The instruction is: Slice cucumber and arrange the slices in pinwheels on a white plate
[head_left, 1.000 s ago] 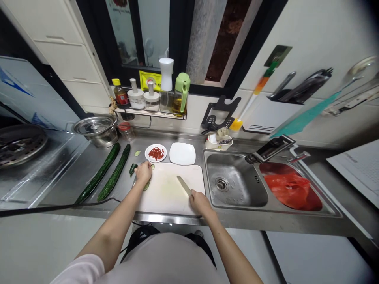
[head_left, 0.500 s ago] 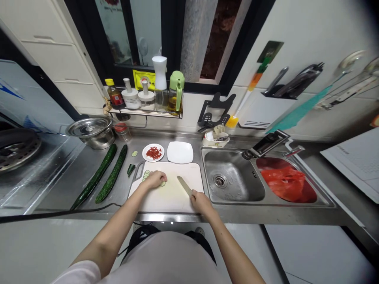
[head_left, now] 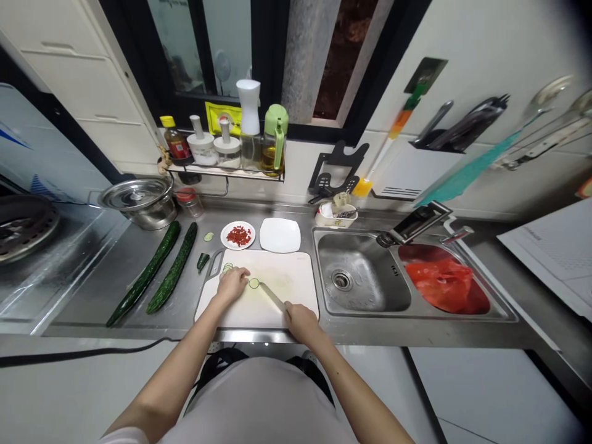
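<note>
My right hand (head_left: 300,320) is wrapped round the handle of a kitchen knife (head_left: 272,297). The blade lies low over the white cutting board (head_left: 287,265), its tip close to a single cucumber slice (head_left: 254,283). Just left of that slice, my left hand (head_left: 232,285) rests on the board with its fingers bent together; what is under them is hidden. Several more cucumber slices (head_left: 227,267) show behind this hand. Off the board's left side lie a cucumber end piece (head_left: 202,262) and a pale cut piece (head_left: 208,237).
Two whole cucumbers (head_left: 173,271) lie on the left of the counter. Behind the board stand a plate of chopped red pieces (head_left: 238,236) and a white plate (head_left: 280,235). A sink (head_left: 365,271) is at right, a lidded steel pot (head_left: 143,200) at back left.
My left hand has moved left, off the single slice, which now lies uncovered. The knife in my right hand has moved left, bringing its tip to that slice.
</note>
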`<move>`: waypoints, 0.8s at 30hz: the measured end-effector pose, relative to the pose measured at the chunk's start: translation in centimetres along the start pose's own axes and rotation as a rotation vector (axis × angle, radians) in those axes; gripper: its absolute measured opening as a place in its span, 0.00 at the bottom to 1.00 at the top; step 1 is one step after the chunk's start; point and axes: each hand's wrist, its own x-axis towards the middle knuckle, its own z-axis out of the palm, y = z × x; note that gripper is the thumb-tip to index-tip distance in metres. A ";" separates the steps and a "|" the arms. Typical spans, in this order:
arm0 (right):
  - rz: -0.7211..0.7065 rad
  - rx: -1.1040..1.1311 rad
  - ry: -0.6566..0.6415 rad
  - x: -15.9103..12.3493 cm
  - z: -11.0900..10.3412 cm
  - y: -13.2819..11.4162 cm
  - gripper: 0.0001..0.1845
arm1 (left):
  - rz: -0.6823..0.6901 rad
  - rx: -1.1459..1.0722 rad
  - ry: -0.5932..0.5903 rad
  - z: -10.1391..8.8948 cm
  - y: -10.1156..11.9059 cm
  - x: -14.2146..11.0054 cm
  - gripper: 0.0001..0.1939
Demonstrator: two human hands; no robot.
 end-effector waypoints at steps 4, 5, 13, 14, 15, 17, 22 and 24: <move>-0.016 -0.034 -0.004 0.3 0.5 -0.5 0.16 | -0.020 -0.002 -0.014 0.9 0.1 -0.9 0.15; -0.015 -0.041 -0.001 0.3 0.5 -0.5 0.17 | -0.022 -0.004 -0.009 1.2 0.3 -1.0 0.15; -0.022 -0.059 -0.001 0.7 0.5 -0.1 0.16 | -0.069 0.007 0.013 1.7 1.2 -1.1 0.14; -0.022 -0.065 -0.004 0.7 0.5 -0.1 0.16 | -0.073 0.008 0.015 1.7 1.3 -1.1 0.13; -0.027 -0.071 -0.006 0.8 0.5 -0.1 0.16 | -0.076 0.007 0.017 1.7 1.3 -1.1 0.13; -0.040 -0.081 -0.005 0.8 0.5 -0.1 0.16 | -0.083 0.001 0.016 1.8 1.3 -1.0 0.13; -0.052 -0.097 -0.026 0.9 0.0 -0.4 0.15 | -0.110 -0.008 0.010 1.6 1.5 -1.1 0.14; -0.047 -0.100 -0.050 0.9 -0.3 -0.7 0.15 | -0.131 0.004 0.010 1.5 1.6 -1.1 0.15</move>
